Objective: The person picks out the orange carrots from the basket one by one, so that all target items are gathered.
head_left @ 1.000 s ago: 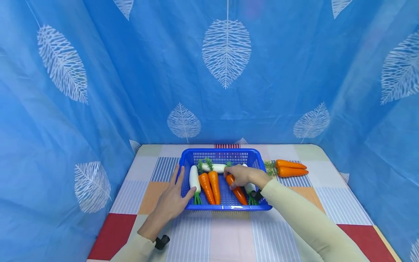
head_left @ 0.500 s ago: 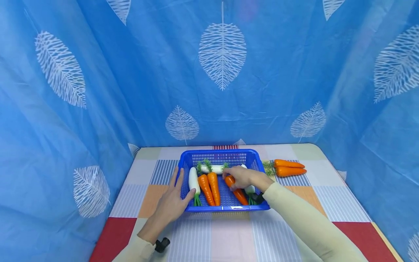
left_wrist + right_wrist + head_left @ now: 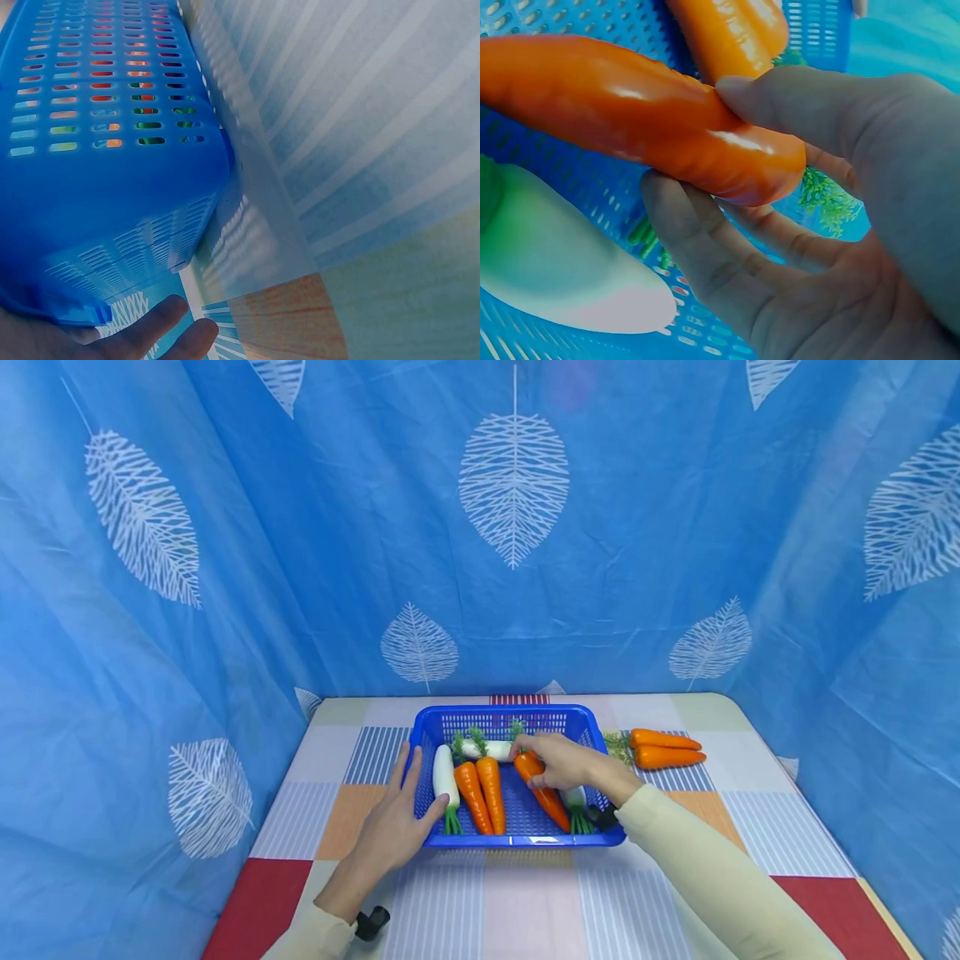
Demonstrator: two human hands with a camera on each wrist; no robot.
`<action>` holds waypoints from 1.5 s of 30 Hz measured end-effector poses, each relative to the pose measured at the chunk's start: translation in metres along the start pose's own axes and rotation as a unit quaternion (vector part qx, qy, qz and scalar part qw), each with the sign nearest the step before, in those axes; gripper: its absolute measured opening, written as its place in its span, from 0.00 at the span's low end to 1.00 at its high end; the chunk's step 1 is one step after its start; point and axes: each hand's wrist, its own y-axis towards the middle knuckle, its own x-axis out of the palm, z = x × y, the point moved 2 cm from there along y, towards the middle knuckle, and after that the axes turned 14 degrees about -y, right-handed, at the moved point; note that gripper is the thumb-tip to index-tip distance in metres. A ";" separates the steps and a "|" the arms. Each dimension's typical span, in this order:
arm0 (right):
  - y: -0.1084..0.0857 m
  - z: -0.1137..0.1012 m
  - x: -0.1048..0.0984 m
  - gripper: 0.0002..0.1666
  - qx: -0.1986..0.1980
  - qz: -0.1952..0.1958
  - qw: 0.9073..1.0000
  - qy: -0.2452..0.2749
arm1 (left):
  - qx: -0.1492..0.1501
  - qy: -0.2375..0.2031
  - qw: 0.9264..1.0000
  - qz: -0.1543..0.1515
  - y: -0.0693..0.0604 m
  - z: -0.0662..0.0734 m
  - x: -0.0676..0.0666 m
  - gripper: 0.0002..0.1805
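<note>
In the blue basket [image 3: 510, 841], my right hand [image 3: 564, 762] grips an orange carrot [image 3: 551, 807] near its thick top. The right wrist view shows the thumb on one side of the carrot [image 3: 630, 105] and the fingers of the hand [image 3: 810, 277] beneath it. A white radish [image 3: 562, 255] lies beside it. My left hand [image 3: 392, 820] rests at the basket's left side, fingers spread and straight, near a white radish [image 3: 444, 777]. In the left wrist view its fingers [image 3: 150, 330] are by the basket's wall [image 3: 112, 180].
Two more carrots [image 3: 470, 793] [image 3: 491, 793] lie side by side in the basket, with another white radish [image 3: 495, 749] across the back. Outside, right of the basket, two carrots [image 3: 663, 740] [image 3: 670, 757] with green tops lie on the checked tablecloth [image 3: 525, 902].
My right hand has shifted slightly right and the gripped carrot's thick end has risen a little. The left hand has stayed at the basket's side.
</note>
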 end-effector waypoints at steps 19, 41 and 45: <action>-0.026 0.001 -0.022 0.26 0.000 0.072 0.997 0.031 | -0.002 -0.002 1.000 -0.001 -0.002 0.000 0.002 0.54; -0.054 0.013 -0.044 0.29 0.002 0.124 0.992 0.032 | -0.006 0.000 1.000 0.001 -0.001 0.000 0.001 0.54; -0.059 0.017 -0.047 0.32 -0.011 0.141 0.989 0.044 | -0.005 0.000 1.000 0.003 0.001 0.000 0.001 0.54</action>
